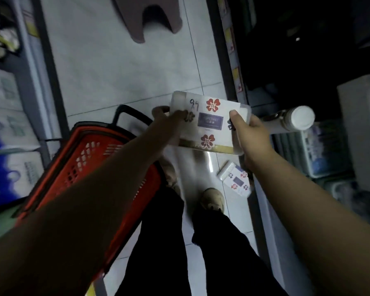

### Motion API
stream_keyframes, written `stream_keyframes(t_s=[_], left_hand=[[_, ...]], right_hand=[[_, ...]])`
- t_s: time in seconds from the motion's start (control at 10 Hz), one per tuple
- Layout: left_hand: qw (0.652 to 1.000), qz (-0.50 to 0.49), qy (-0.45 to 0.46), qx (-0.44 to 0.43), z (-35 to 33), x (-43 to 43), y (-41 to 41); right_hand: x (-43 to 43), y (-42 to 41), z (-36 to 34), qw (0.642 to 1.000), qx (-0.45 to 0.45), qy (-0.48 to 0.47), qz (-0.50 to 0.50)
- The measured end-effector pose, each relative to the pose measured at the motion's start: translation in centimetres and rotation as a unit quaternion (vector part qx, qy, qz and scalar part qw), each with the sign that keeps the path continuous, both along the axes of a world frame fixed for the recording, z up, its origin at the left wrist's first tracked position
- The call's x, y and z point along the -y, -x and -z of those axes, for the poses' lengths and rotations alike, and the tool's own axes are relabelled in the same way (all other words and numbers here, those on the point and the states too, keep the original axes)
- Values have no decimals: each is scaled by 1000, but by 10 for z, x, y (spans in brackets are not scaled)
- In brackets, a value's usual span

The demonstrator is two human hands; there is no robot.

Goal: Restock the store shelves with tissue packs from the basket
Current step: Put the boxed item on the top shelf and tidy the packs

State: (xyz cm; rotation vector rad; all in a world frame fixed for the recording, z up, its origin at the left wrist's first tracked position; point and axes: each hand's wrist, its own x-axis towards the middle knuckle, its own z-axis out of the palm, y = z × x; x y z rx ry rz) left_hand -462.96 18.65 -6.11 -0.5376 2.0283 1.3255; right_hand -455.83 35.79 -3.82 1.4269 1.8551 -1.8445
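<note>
A white tissue pack (209,122) with red flower marks and a dark blue label is held in mid-air above the aisle floor. My left hand (169,119) grips its left end and my right hand (249,133) grips its right end. The red plastic basket (88,163) with a black handle stands on the floor to the left, below my left forearm; I cannot see what is inside it. A second, like-patterned tissue pack (235,178) lies on the floor beside the right shelf base.
Shelves line both sides of the narrow tiled aisle: blue-and-white packs (6,133) on the left, dark shelves with wrapped packs (325,150) and a white-capped bottle (301,117) on the right. A brown stool (145,16) stands ahead. My legs and shoes (213,199) are below.
</note>
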Motion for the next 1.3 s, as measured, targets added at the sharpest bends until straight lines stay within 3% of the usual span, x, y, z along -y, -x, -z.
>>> stream_keyframes(t_s=[0.2,0.6,1.1,1.3], left_hand=[[986,-153,-54,-47,-159,20,-39],[936,-293,-23,-194,-411,111,-149],[797,-451,84,-393,-597,270,-336],[757,-481,141,-420,-645,307,-398]], right_hand=[[16,8,-137,991,-61,-16,-119],[118,-11,-383,927,-166,11,-335],[323,-137,-560,816,-343,58,-462],[374,-187,-602,770,-394,106,-491]])
